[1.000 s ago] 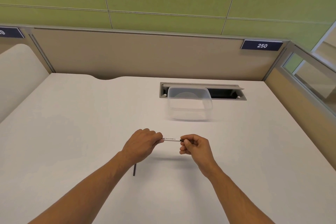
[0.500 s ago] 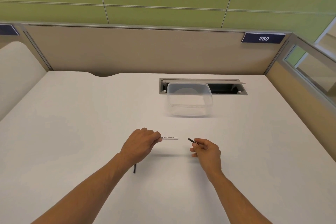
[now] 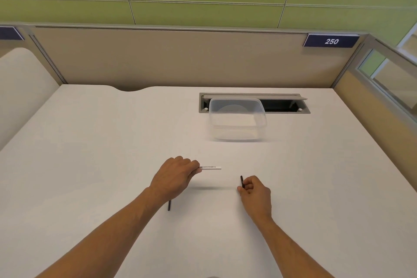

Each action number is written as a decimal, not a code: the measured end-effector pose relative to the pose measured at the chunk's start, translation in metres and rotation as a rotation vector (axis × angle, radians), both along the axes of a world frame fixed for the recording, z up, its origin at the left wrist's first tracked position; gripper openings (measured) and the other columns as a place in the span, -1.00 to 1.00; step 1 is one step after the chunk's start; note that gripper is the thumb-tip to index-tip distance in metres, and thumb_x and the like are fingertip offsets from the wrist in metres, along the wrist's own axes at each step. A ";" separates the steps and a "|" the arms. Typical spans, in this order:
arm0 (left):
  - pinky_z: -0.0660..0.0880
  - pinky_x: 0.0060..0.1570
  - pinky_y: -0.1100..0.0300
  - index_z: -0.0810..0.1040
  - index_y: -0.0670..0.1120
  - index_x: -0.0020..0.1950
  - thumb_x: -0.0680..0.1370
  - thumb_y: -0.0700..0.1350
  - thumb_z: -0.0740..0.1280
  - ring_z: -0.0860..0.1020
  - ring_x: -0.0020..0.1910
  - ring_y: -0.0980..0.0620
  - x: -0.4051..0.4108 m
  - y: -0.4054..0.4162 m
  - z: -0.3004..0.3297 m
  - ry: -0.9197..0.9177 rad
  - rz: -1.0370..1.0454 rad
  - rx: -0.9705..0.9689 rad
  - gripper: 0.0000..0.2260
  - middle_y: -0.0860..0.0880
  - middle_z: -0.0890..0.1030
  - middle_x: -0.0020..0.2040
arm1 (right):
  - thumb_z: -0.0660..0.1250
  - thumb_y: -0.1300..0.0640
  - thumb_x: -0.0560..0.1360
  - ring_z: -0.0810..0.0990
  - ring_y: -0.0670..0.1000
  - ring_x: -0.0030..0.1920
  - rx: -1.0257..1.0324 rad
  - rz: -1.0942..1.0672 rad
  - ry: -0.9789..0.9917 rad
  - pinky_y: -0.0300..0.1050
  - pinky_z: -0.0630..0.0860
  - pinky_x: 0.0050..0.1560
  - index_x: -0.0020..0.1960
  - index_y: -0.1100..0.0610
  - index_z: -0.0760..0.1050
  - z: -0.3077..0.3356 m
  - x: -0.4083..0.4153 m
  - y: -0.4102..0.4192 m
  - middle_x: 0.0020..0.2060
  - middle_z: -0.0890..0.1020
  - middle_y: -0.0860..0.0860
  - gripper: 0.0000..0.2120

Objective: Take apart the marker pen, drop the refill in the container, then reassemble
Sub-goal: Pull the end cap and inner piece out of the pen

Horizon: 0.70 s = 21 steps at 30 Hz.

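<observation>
My left hand [image 3: 173, 176] grips one end of the white marker barrel [image 3: 212, 167], which points right, level above the desk. My right hand [image 3: 255, 189] pinches a short thin black part [image 3: 242, 181] of the marker, held nearly upright, apart from the barrel. Another thin black piece [image 3: 169, 205] lies on the desk, partly hidden under my left wrist. The clear plastic container [image 3: 237, 130] stands open on the desk, well beyond both hands.
A recessed cable slot [image 3: 284, 105] with a raised flap runs behind the container. Beige partition walls close off the white desk [image 3: 90, 153] at the back and right, with a "250" sign [image 3: 331, 41]. A cream chair back [image 3: 20, 88] stands at the left.
My right hand pulled the black part out of the barrel and moved right and down with it, turning it upright. My left hand kept the barrel nearly still.
</observation>
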<state>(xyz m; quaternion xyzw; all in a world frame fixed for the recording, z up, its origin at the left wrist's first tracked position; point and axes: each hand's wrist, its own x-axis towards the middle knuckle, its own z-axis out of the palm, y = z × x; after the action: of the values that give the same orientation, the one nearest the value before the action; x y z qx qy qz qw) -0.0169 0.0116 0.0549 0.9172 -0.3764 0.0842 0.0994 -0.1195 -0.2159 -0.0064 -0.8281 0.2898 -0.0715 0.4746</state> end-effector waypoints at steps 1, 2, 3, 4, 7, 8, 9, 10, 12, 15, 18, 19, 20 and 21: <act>0.28 -0.38 0.10 0.47 -0.06 -0.15 0.60 0.11 -0.01 0.37 -0.38 -0.08 0.000 0.000 0.000 0.000 -0.001 -0.001 -0.63 -0.01 0.45 -0.38 | 0.47 0.29 0.44 0.57 -0.11 -0.32 -0.001 0.010 0.007 -0.40 0.40 -0.32 -0.15 0.09 0.50 0.000 0.001 0.000 -0.31 0.60 -0.07 -0.82; 0.27 -0.37 0.11 0.46 -0.06 -0.15 0.60 0.11 -0.01 0.37 -0.38 -0.08 -0.001 0.000 0.000 0.001 -0.002 -0.002 -0.63 -0.01 0.45 -0.38 | 0.47 0.30 0.43 0.56 -0.11 -0.33 -0.004 0.018 0.014 -0.39 0.41 -0.30 -0.14 0.10 0.50 0.001 0.001 0.000 -0.31 0.59 -0.06 -0.82; 0.26 -0.37 0.11 0.46 -0.06 -0.15 0.61 0.11 0.00 0.36 -0.38 -0.08 -0.001 0.000 0.000 0.003 -0.002 -0.003 -0.64 -0.01 0.44 -0.38 | 0.47 0.31 0.43 0.55 -0.11 -0.34 -0.010 0.024 0.021 -0.39 0.41 -0.30 -0.13 0.10 0.50 0.001 0.001 0.000 -0.31 0.58 -0.06 -0.81; 0.25 -0.37 0.11 0.46 -0.06 -0.15 0.61 0.10 0.02 0.36 -0.38 -0.08 -0.001 0.000 0.000 0.006 -0.002 -0.005 -0.65 -0.01 0.44 -0.38 | 0.47 0.32 0.42 0.54 -0.11 -0.34 -0.017 0.027 0.027 -0.38 0.42 -0.29 -0.13 0.10 0.49 0.001 0.001 0.000 -0.31 0.58 -0.06 -0.80; 0.24 -0.35 0.11 0.46 -0.06 -0.14 0.62 0.09 0.06 0.35 -0.37 -0.08 -0.001 0.000 0.001 0.016 0.004 -0.006 -0.68 -0.01 0.44 -0.37 | 0.46 0.33 0.42 0.53 -0.11 -0.35 -0.033 0.031 0.043 -0.34 0.43 -0.28 -0.12 0.10 0.49 0.001 0.001 0.000 -0.31 0.57 -0.07 -0.80; 0.24 -0.35 0.11 0.46 -0.06 -0.14 0.62 0.10 0.04 0.35 -0.37 -0.08 -0.002 0.000 0.001 0.014 0.004 -0.006 -0.67 -0.01 0.44 -0.37 | 0.45 0.32 0.42 0.54 -0.11 -0.34 -0.035 0.031 0.049 -0.33 0.44 -0.28 -0.11 0.10 0.48 0.001 0.001 0.000 -0.30 0.57 -0.07 -0.80; 0.24 -0.36 0.11 0.46 -0.06 -0.15 0.61 0.10 0.02 0.35 -0.38 -0.08 -0.002 0.000 0.002 0.011 0.003 -0.006 -0.65 -0.01 0.44 -0.37 | 0.45 0.32 0.42 0.54 -0.10 -0.34 -0.035 0.031 0.054 -0.32 0.44 -0.27 -0.11 0.10 0.48 0.001 0.001 0.000 -0.30 0.57 -0.07 -0.80; 0.25 -0.37 0.11 0.46 -0.06 -0.15 0.61 0.11 -0.01 0.35 -0.38 -0.08 -0.003 -0.001 0.002 0.012 0.000 -0.009 -0.63 -0.01 0.44 -0.38 | 0.45 0.32 0.42 0.54 -0.09 -0.33 -0.032 0.031 0.057 -0.31 0.45 -0.25 -0.11 0.10 0.48 0.001 0.001 0.001 -0.29 0.57 -0.05 -0.80; 0.25 -0.37 0.10 0.46 -0.06 -0.15 0.61 0.13 -0.03 0.35 -0.38 -0.08 -0.003 -0.001 0.002 0.018 -0.002 -0.016 -0.61 -0.01 0.44 -0.38 | 0.44 0.32 0.42 0.54 -0.06 -0.31 -0.030 0.035 0.064 -0.28 0.46 -0.21 -0.07 0.10 0.49 0.001 0.001 0.001 -0.27 0.58 -0.02 -0.80; 0.27 -0.38 0.10 0.46 -0.06 -0.15 0.61 0.14 -0.04 0.36 -0.39 -0.08 -0.003 -0.001 0.003 0.009 -0.002 -0.014 -0.60 -0.01 0.44 -0.38 | 0.43 0.32 0.42 0.55 -0.04 -0.26 -0.039 0.037 0.066 -0.28 0.45 -0.19 -0.04 0.10 0.49 0.000 -0.001 0.000 -0.26 0.57 -0.01 -0.79; 0.26 -0.38 0.11 0.46 -0.05 -0.14 0.60 0.12 -0.03 0.35 -0.39 -0.07 -0.003 0.000 0.003 0.004 -0.006 -0.004 -0.62 0.00 0.44 -0.38 | 0.40 0.34 0.41 0.55 -0.03 -0.27 -0.036 0.036 0.062 -0.33 0.43 -0.24 -0.05 0.11 0.49 0.000 -0.001 0.000 -0.28 0.56 -0.02 -0.79; 0.25 -0.38 0.12 0.46 -0.05 -0.14 0.60 0.12 -0.03 0.34 -0.39 -0.07 -0.003 0.000 0.004 0.002 -0.008 -0.002 -0.62 0.00 0.44 -0.38 | 0.38 0.35 0.41 0.55 -0.02 -0.26 -0.031 0.034 0.063 -0.34 0.42 -0.26 -0.05 0.10 0.49 0.001 -0.001 0.000 -0.28 0.56 -0.02 -0.79; 0.25 -0.38 0.12 0.46 -0.05 -0.14 0.61 0.12 -0.04 0.34 -0.39 -0.06 -0.003 0.000 0.004 0.001 -0.010 -0.002 -0.62 0.00 0.44 -0.38 | 0.36 0.36 0.41 0.55 -0.02 -0.26 -0.022 0.028 0.064 -0.34 0.42 -0.27 -0.05 0.10 0.49 0.001 -0.001 0.000 -0.28 0.57 -0.01 -0.79; 0.25 -0.38 0.12 0.46 -0.05 -0.14 0.61 0.13 -0.04 0.33 -0.39 -0.06 -0.003 0.000 0.005 0.001 -0.012 -0.002 -0.62 0.00 0.44 -0.38 | 0.35 0.36 0.41 0.55 -0.01 -0.26 -0.009 0.019 0.065 -0.33 0.43 -0.27 -0.05 0.10 0.50 0.002 -0.001 -0.001 -0.27 0.58 -0.01 -0.79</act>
<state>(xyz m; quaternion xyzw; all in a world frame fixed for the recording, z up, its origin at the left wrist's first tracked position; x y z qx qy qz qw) -0.0197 0.0121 0.0595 0.9149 -0.3817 0.0835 0.1012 -0.1208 -0.2166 -0.0046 -0.8349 0.2969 -0.0414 0.4616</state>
